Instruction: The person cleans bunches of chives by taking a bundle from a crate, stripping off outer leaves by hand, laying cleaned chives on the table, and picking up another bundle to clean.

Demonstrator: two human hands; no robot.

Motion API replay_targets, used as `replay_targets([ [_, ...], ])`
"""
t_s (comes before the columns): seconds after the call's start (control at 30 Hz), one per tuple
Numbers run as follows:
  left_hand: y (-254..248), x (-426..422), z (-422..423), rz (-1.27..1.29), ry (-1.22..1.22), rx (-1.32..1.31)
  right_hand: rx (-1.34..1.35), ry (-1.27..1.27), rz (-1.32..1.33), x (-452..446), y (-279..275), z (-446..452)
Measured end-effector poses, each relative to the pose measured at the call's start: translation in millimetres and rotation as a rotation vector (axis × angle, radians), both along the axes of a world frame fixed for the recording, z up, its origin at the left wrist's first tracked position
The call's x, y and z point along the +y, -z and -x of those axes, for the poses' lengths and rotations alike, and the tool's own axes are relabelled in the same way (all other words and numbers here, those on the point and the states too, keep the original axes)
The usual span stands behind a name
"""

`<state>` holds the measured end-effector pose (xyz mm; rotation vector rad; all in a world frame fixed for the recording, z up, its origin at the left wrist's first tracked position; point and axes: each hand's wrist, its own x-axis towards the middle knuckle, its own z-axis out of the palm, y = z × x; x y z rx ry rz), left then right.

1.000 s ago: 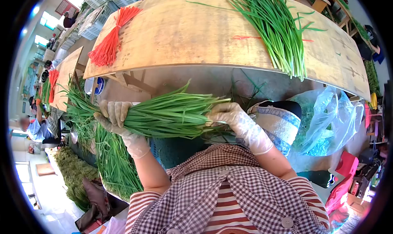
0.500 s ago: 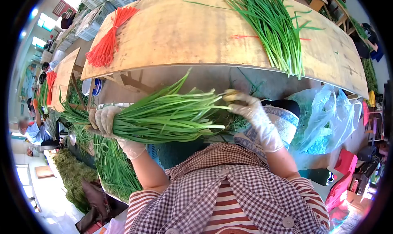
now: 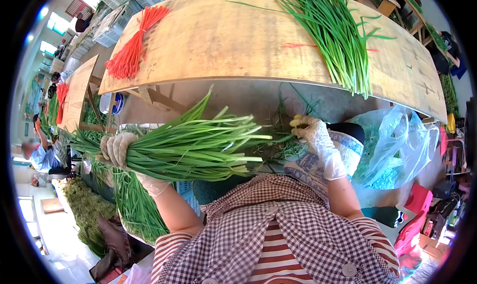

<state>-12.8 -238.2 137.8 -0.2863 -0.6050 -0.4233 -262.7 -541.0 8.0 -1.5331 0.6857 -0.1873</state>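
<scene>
At nine o'clock the gloved left hand (image 3: 117, 150) was wrapped firmly round a bunch of garlic chives (image 3: 194, 147), whose pale stem ends fanned out towards the centre. Red ties (image 3: 131, 50) lay at ten o'clock on the wooden table (image 3: 223, 35); loose greens (image 3: 139, 204) lay at eight. The gloved right hand (image 3: 299, 126), at three, was apart from the bunch, fingertips drawn close together; whether they pinched anything could not be told. The stem ends had no support, so a slackened left grip could let stems slide out unevenly, while too hard a squeeze could bruise the leaves. The left grip's underside was hidden, the second bunch (image 3: 338, 40) at one o'clock was cut off above, and the plastic bag (image 3: 402, 145) at three blurred its contents.
</scene>
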Motion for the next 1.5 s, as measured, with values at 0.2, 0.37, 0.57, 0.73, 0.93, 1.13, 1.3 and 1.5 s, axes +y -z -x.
replay_targets([
  [0.2,17.4,-18.9,-0.4,-0.078,0.186,0.178,-0.131,-0.449,-0.209,24.0,-76.3,-29.2],
  [0.37,42.1,-20.4,-4.1,-0.244,-0.034,0.378,-0.25,-0.196,-0.216,43.0,-66.1,-41.0],
  [0.57,59.8,-9.4,-7.2,-0.24,-0.095,0.435,-0.575,0.031,-0.39,17.1,-52.1,-12.2],
  [0.73,50.1,-5.9,-5.9,-0.125,-0.071,0.398,-0.176,0.051,-0.03,-11.4,-47.8,16.2],
  [0.93,48.2,-19.5,3.2,-0.216,-0.153,0.398,-0.211,-0.058,-0.223,40.0,-59.3,-20.2],
  [1.13,55.2,-24.5,3.7,-0.233,-0.121,0.4,-0.313,-0.045,-0.498,68.9,-64.5,-40.6],
  [1.3,56.2,-23.4,1.7,-0.201,-0.091,0.378,-0.249,-0.144,-0.599,62.3,-58.1,-33.1],
  [1.5,47.6,-33.6,10.0,-0.206,-0.039,0.331,-0.354,0.107,-1.119,66.7,-54.0,-43.6],
])
